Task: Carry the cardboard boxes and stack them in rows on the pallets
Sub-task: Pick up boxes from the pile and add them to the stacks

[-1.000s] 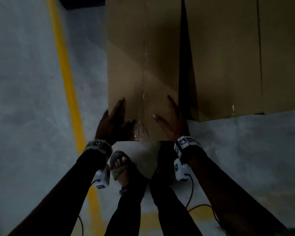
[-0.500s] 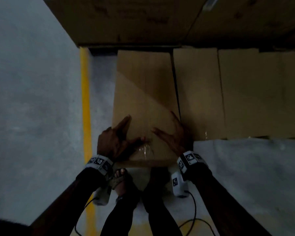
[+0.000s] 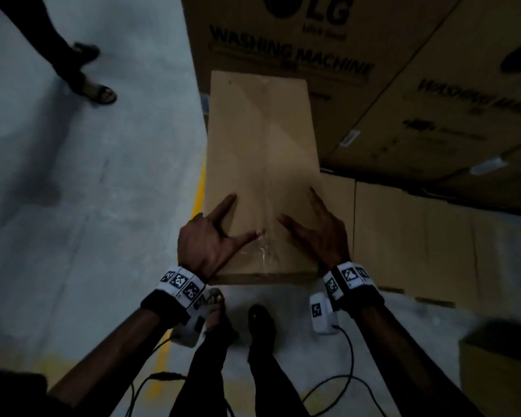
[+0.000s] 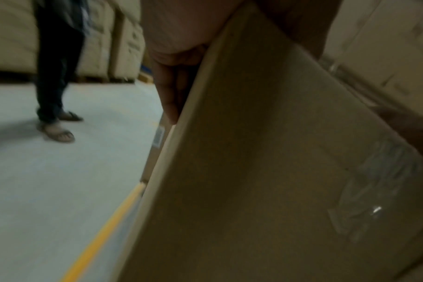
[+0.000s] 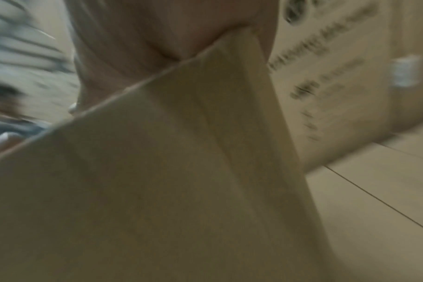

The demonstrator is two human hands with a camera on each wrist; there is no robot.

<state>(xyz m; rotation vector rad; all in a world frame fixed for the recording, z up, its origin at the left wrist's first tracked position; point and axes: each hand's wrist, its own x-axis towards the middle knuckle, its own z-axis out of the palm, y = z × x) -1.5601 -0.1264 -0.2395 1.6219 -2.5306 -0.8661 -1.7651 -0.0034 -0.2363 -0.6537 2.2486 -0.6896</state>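
A plain brown cardboard box [image 3: 262,164] with a taped centre seam is held in front of me, its far end against the printed cartons. My left hand [image 3: 211,236] grips its near left corner, thumb and forefinger spread on top. In the left wrist view the other fingers [image 4: 169,85] curl down the box's [image 4: 266,171] left side. My right hand [image 3: 316,233] grips the near right corner the same way, thumb on top. The right wrist view is blurred and shows the box [image 5: 157,181] wedged under the palm.
A low row of plain boxes [image 3: 403,236] lies to the right. Big washing machine cartons [image 3: 283,34] stand stacked behind. Another person's sandalled feet [image 3: 97,91] are on the grey floor at far left. A yellow floor line [image 3: 199,188] runs beside the box. Another box [image 3: 500,365] sits lower right.
The box has come up off the floor beside the row, carried by both hands. My view has lifted, bringing the printed cartons and another person's legs into sight.
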